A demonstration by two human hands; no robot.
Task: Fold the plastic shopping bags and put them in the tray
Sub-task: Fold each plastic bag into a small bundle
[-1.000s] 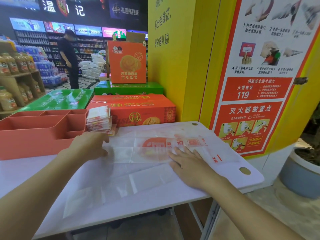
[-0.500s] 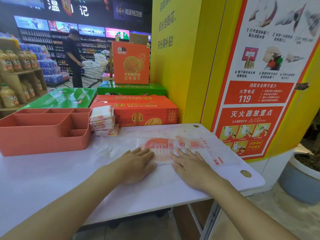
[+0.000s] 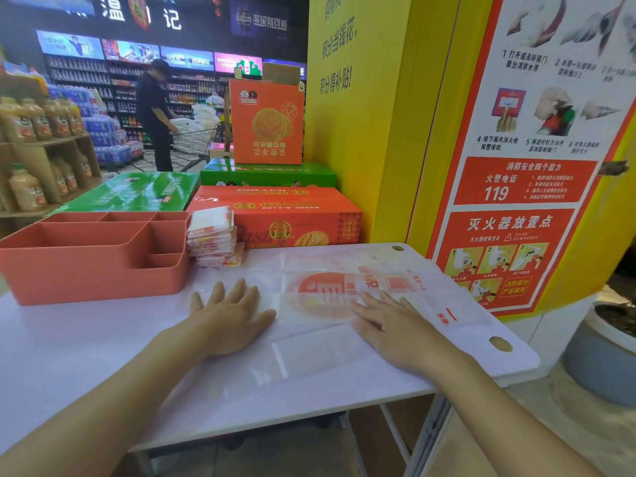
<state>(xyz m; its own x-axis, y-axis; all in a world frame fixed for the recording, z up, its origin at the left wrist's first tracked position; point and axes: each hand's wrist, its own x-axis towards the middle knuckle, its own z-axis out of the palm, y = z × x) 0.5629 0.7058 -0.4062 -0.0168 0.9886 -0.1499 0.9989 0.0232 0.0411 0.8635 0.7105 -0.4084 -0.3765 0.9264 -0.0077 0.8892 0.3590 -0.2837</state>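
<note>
A translucent white plastic shopping bag with a red round logo lies flat across the white table. My left hand presses flat on the bag's left part, fingers straight and spread. My right hand presses flat on its right part, fingers pointing toward the logo. An orange compartment tray stands at the table's back left. A stack of folded bags sits right beside the tray.
Red and green cartons stand behind the table against a yellow wall. A grey planter sits on the floor at the right. A person with a shopping cart stands far back by shelves.
My left hand swept from the left toward the middle, then back out to the left, over the bag. My right hand stayed pressed on the bag's right part.
</note>
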